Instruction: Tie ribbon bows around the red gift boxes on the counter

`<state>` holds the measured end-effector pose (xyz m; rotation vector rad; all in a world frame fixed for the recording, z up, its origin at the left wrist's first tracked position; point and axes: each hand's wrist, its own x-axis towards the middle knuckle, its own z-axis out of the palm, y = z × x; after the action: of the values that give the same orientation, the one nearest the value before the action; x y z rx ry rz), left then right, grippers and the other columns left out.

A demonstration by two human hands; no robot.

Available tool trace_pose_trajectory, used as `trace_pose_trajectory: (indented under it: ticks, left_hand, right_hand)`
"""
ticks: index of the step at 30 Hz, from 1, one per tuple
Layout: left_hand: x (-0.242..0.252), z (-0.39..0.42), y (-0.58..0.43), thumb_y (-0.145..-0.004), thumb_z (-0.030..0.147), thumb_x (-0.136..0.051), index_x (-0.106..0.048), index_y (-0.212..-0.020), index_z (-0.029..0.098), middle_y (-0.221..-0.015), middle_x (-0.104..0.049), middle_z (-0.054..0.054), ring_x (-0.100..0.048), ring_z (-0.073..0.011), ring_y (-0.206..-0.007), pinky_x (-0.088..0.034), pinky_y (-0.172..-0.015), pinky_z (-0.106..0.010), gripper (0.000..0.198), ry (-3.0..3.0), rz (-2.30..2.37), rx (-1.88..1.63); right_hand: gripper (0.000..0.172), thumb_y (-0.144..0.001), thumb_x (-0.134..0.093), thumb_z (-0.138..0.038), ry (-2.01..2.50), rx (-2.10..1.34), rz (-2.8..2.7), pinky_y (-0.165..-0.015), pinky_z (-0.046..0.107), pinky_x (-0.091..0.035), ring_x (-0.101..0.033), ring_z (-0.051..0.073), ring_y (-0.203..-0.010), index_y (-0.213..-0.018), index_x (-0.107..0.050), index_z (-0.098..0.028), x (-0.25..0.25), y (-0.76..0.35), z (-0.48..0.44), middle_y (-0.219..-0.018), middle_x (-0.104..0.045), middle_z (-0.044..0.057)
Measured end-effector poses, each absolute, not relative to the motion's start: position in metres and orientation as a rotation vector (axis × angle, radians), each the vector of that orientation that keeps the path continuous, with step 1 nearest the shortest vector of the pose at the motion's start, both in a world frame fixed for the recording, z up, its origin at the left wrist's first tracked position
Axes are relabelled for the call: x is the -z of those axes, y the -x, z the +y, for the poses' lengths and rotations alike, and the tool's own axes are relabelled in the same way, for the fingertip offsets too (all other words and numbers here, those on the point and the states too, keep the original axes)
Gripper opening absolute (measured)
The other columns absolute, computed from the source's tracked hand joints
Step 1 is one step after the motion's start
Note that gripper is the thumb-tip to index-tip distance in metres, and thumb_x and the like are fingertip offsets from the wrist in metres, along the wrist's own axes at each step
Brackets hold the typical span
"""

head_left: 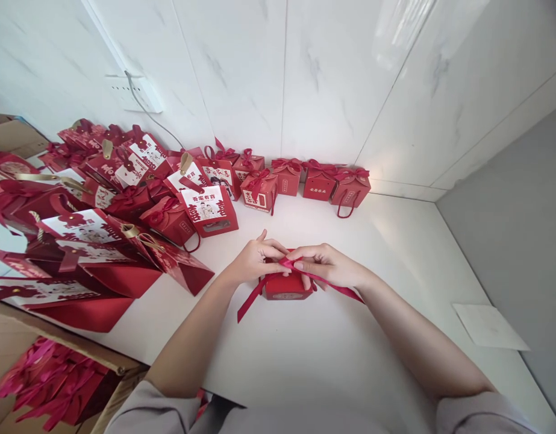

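A small red gift box (287, 286) sits on the white table in front of me, and both hands meet over its top. A red ribbon (250, 301) lies across the box, one tail hanging down at the left and the other running out under my right wrist. My left hand (259, 260) pinches the ribbon at the middle, its thumb raised. From the other side my right hand (325, 264) grips the ribbon between thumb and fingers. Whether the ribbon is knotted there is hidden by my fingers.
Finished red boxes with bows (320, 184) stand along the tiled wall. Many red gift bags (101, 259) crowd the left. A cardboard box (117, 361) of ribboned red boxes stands at lower left. A white card (488, 325) lies at right. A cable (146, 108) hangs from the socket.
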<state>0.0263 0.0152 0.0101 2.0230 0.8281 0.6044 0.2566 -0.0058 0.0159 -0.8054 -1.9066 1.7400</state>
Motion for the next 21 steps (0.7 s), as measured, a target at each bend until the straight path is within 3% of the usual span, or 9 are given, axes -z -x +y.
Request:
trace_pose_trajectory:
  ticks: [4,10,14,18,21]
  left_hand:
    - [-0.006,0.018,-0.028,-0.075,0.033,-0.075,-0.078,-0.078,0.025,-0.095,-0.071,0.000,-0.066,-0.0161,-0.095,-0.001,-0.121,-0.045,0.009,-2.013,0.807,-0.592]
    - [-0.004,0.018,-0.027,-0.071,0.035,-0.079,-0.077,-0.078,0.023,-0.098,-0.069,-0.002,-0.065,-0.0176,-0.094,-0.001,-0.121,-0.046,0.014,-1.966,0.808,-0.581]
    - [-0.005,0.017,-0.027,-0.074,0.037,-0.076,-0.077,-0.079,0.023,-0.100,-0.070,-0.003,-0.064,-0.0181,-0.096,-0.002,-0.122,-0.044,0.015,-1.941,0.806,-0.558]
    - [-0.016,0.014,-0.019,-0.076,0.035,-0.075,-0.078,-0.081,0.024,-0.092,-0.071,-0.004,-0.062,-0.0210,-0.104,-0.008,-0.121,-0.045,0.013,-1.947,0.797,-0.535]
    - [-0.030,0.012,-0.003,-0.077,0.034,-0.074,-0.077,-0.076,0.021,-0.104,-0.069,-0.008,-0.059,-0.0231,-0.108,-0.031,-0.112,-0.042,0.013,-1.939,0.787,-0.522]
  right_hand:
    - [0.034,-0.097,-0.045,-0.044,0.879,-1.555,-2.063,-0.038,0.019,-0.040,-0.048,0.007,-0.038,-0.117,-0.060,-0.021,-0.021,-0.254,-0.009,-0.063,-0.065,-0.002]
    - [0.027,-0.097,-0.043,-0.034,0.940,-1.210,-2.246,-0.054,0.021,-0.041,-0.050,0.009,-0.049,-0.117,-0.060,-0.026,-0.023,-0.248,-0.016,-0.064,-0.062,-0.003]
    - [0.026,-0.096,-0.044,-0.029,1.000,-1.018,-2.317,-0.056,0.023,-0.038,-0.046,0.010,-0.049,-0.117,-0.059,-0.027,-0.021,-0.243,-0.021,-0.067,-0.061,-0.002]
    - [0.027,-0.096,-0.043,-0.036,0.934,-1.353,-2.261,-0.054,0.023,-0.040,-0.052,0.011,-0.051,-0.116,-0.059,-0.026,-0.034,-0.258,-0.018,-0.067,-0.062,-0.002]
    - [0.029,-0.095,-0.045,-0.045,0.985,-1.675,-2.182,-0.052,0.024,-0.043,-0.053,0.012,-0.049,-0.101,-0.061,-0.021,-0.047,-0.285,-0.009,-0.061,-0.059,-0.002]
